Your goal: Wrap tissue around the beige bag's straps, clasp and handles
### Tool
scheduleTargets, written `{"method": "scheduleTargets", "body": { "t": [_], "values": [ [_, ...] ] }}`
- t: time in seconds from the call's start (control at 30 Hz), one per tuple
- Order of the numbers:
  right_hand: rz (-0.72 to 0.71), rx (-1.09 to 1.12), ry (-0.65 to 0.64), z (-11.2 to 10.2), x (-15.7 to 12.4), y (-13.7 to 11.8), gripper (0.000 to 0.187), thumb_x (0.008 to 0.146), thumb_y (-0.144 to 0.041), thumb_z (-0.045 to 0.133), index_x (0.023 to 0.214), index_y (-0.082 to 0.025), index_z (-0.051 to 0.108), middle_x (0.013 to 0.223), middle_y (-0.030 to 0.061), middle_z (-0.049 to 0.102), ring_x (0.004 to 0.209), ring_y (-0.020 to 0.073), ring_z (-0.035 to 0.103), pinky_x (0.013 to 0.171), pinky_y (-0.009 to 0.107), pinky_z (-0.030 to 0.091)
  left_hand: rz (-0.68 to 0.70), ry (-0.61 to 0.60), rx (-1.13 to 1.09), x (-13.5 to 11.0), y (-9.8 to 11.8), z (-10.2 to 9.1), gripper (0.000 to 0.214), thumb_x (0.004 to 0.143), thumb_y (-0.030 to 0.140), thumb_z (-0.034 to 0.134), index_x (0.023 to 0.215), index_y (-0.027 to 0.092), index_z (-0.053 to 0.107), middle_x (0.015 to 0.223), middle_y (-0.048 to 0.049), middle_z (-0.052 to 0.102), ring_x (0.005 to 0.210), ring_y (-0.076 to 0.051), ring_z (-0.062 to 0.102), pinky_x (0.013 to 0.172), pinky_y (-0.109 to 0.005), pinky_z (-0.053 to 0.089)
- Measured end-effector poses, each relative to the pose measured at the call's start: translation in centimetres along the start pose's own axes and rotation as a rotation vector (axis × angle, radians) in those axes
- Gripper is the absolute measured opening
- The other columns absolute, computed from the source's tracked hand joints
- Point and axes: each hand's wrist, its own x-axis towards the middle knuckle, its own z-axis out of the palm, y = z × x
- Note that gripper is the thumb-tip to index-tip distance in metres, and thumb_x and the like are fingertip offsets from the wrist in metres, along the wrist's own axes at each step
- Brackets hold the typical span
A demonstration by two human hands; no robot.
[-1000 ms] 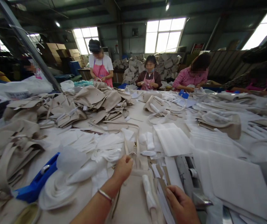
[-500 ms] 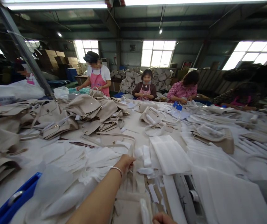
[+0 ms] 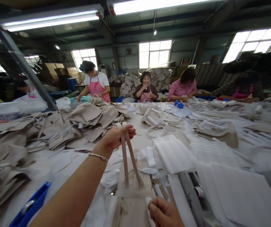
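Observation:
My left hand (image 3: 120, 137), with a bangle at the wrist, holds up the looped beige strap (image 3: 124, 157) of a handbag. The strap's two lengths run down to the beige handbag (image 3: 134, 211), which lies in front of me and is cut off by the lower frame edge. My right hand (image 3: 165, 212) is curled at the bag's right side, its fingers closed on a white foam wrap (image 3: 149, 209) there. Another white wrapped roll (image 3: 111, 209) lies along the bag's left side.
Beige bags (image 3: 85, 112) are heaped at left. White foam sheets (image 3: 173, 154) are stacked at right, beside a grey tape dispenser (image 3: 197, 195). A blue dispenser (image 3: 31, 205) sits lower left. Several people work across the table, near a slanted metal post (image 3: 28, 69).
My left hand has risen and moved away from me, pulling the strap upright. More of my right hand shows, now at the bag's right side. The view has shifted slightly.

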Motion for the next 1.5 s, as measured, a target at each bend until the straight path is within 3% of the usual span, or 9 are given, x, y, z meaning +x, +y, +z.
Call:
{"method": "scheduleTargets", "body": {
  "t": [0.27,0.5,0.6,0.77,1.0,1.1,1.27,1.43,1.5],
  "values": [
    [-0.046,0.608,-0.448,7.4,-0.4,-8.6,0.066,0.067,-0.07,0.075,0.095,-0.01,0.071,0.083,0.0094,0.071,0.061,0.0131,0.064,0.049,0.021,0.039,0.291,-0.062,0.045,-10.2,9.2,5.5,0.022,0.078,0.024,0.08,0.093,0.012,0.071,0.067,-0.002,0.072,0.068,-0.018,0.074,0.073,-0.032,0.064],
    [-0.003,1.063,-0.805,10.2,-3.0,-15.1,0.087,0.067,-0.081,0.065,0.124,-0.015,0.061,0.133,0.016,0.063,0.113,0.0275,0.063,0.078,0.032,0.048,0.577,-0.021,0.093,-19.0,7.0,8.1,0.02,0.075,0.031,0.083,0.09,0.023,0.073,0.07,0.0051,0.069,0.084,-0.018,0.073,0.084,-0.033,0.063],
    [-0.047,1.169,-0.732,9.4,-2.7,-16.8,0.075,0.071,-0.074,0.069,0.117,-0.015,0.061,0.124,0.014,0.068,0.111,0.0278,0.064,0.086,0.037,0.05,0.613,-0.145,0.319,-22.6,4.0,7.2,0.005,0.083,0.034,0.075,0.085,0.03,0.074,0.075,0.0046,0.072,0.1,-0.022,0.071,0.097,-0.041,0.057],
    [0.08,1.024,-0.431,6.8,-0.4,-17.9,0.027,0.09,-0.024,0.063,0.113,-0.013,0.055,0.117,0.0147,0.071,0.094,0.0239,0.073,0.084,0.038,0.052,0.581,-0.431,0.888,-25.3,-2.7,3.2,0.021,0.092,0.042,0.062,0.104,0.032,0.075,0.105,-0.0047,0.078,0.126,-0.027,0.059,0.113,-0.047,0.04],
    [0.143,0.95,-0.31,5.2,2.5,-15.9,0.027,0.101,-0.021,0.042,0.123,-0.01,0.053,0.107,0.0118,0.075,0.087,0.0212,0.075,0.083,0.037,0.054,0.849,-0.369,1.435,-25.7,-12.6,-4.9,0.051,0.094,0.034,0.06,0.143,0.029,0.05,0.143,-0.0102,0.058,0.147,-0.023,0.03,0.116,-0.04,0.034],
    [0.122,0.964,-0.323,5.2,2.9,-15.2,0.028,0.101,-0.021,0.045,0.125,-0.011,0.054,0.11,0.0119,0.075,0.092,0.021,0.074,0.091,0.04,0.053,0.644,-0.177,1.291,-26.6,-12.8,-5.1,0.051,0.094,0.032,0.06,0.144,0.033,0.049,0.144,-0.0083,0.057,0.142,-0.026,0.041,0.114,-0.041,0.04],
    [0.079,0.972,-0.299,5.2,3.2,-15.5,0.023,0.097,-0.02,0.051,0.116,-0.013,0.062,0.111,0.0103,0.075,0.095,0.0208,0.073,0.094,0.041,0.053,0.196,0.129,0.56,-26.4,-9.7,-2.7,0.035,0.085,0.041,0.069,0.117,0.027,0.073,0.119,-0.0128,0.073,0.101,-0.032,0.072,0.077,-0.038,0.064],
    [0.07,0.909,-0.296,4.4,3.0,-15.6,0.018,0.095,-0.019,0.056,0.109,-0.012,0.066,0.101,0.0087,0.076,0.086,0.0201,0.073,0.082,0.037,0.057,0.342,-0.252,0.589,-24.6,-6.3,-2.1,0.029,0.084,0.051,0.068,0.099,0.029,0.081,0.103,-0.0089,0.079,0.1,-0.028,0.072,0.099,-0.04,0.052],
    [0.07,0.89,-0.327,3.6,2.7,-15.6,0.018,0.094,-0.019,0.058,0.108,-0.012,0.065,0.092,0.006,0.076,0.079,0.0174,0.072,0.073,0.032,0.058,0.208,-0.39,0.667,-24.8,-5.5,-0.9,0.028,0.088,0.048,0.065,0.105,0.03,0.079,0.115,-0.0081,0.076,0.106,-0.027,0.071,0.098,-0.036,0.052]
  ]
}}
